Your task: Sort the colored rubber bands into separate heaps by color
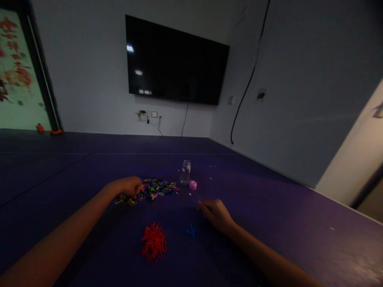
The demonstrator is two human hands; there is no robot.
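My left hand (129,186) rests on the near edge of a mixed pile of coloured small loops (152,189), fingers curled into the pile. My right hand (216,214) lies on the purple surface to the right, fingers curled downward; whether it holds anything is hidden. A sorted heap of red loops (154,241) lies between my arms. Next to it, a small cluster of blue loops (190,230) sits just left of my right wrist. Behind the mixed pile stands a clear small bottle (185,172), with its pink cap (193,185) beside it.
The purple surface (269,207) stretches to grey walls. A large dark screen (175,61) hangs on the far wall above a socket strip (148,114). A black cable (249,75) runs down the right wall. A doorway opens at the right.
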